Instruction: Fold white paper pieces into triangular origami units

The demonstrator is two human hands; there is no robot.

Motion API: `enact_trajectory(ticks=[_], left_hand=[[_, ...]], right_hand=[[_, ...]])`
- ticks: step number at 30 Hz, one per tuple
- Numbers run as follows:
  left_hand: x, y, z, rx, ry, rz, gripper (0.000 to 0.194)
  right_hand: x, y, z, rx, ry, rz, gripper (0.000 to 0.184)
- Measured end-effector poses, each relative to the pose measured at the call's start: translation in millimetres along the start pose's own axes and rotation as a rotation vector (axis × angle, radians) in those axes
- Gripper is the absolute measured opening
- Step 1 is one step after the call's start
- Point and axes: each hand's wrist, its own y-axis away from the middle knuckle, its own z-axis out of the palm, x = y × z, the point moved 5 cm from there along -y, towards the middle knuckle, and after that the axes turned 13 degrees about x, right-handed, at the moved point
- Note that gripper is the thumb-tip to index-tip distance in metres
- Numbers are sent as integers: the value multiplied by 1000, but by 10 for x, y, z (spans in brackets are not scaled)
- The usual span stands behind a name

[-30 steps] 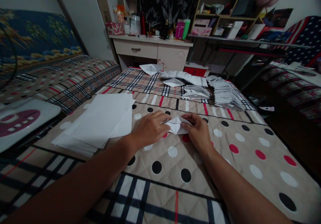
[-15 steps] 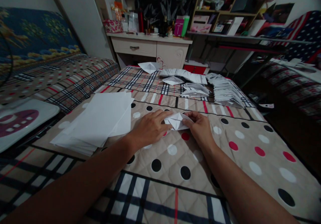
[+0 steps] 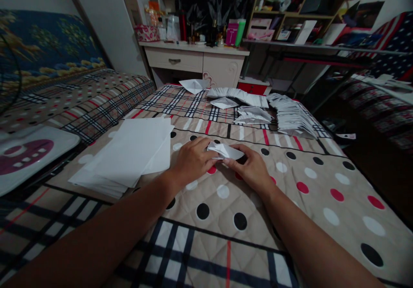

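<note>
A small folded white paper piece (image 3: 225, 151) lies on the dotted quilt between both hands. My left hand (image 3: 192, 160) grips its left end with curled fingers. My right hand (image 3: 252, 170) pinches its right side from below. To the left lies a stack of flat white sheets (image 3: 130, 151). Finished folded papers (image 3: 254, 112) are spread in rows and piles at the far end of the bed.
The bed's quilt (image 3: 309, 202) has plaid bands and red, white and black dots. A white board with a purple pattern (image 3: 26, 154) lies at the left. A dresser (image 3: 196, 62) with bottles and shelves (image 3: 290, 17) stands beyond the bed.
Both hands have shifted slightly up and left with the paper piece, which now looks flatter and more closed than before.
</note>
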Motion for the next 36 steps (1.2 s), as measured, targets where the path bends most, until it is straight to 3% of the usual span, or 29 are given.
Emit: enact_trajectory(ticks=[3, 9, 13, 17, 24, 27, 31, 36], left_hand=[[-14, 9, 9, 11, 11, -12, 11], [-92, 39, 19, 95, 144, -125, 13], [-113, 65, 66, 50, 165, -145, 15], [-79, 81, 97, -58, 71, -89, 18], [-32, 27, 32, -77, 47, -76, 17], [56, -27, -61, -13, 13, 2, 7], [166, -43, -98, -10, 14, 179, 13], [91, -29, -14, -49, 117, 160, 5]], right_hand=[[-43, 5, 11, -7, -38, 8, 53], [57, -3, 59, 6, -284, 144, 27], [13, -14, -6, 115, -373, 33, 38], [-90, -4, -86, 172, -208, -192, 37], [-152, 43, 5, 35, 224, -380, 21], [-202, 50, 2, 59, 284, -462, 12], [-261, 62, -4, 53, 338, -530, 16], [-276, 86, 9, 23, 345, -524, 11]])
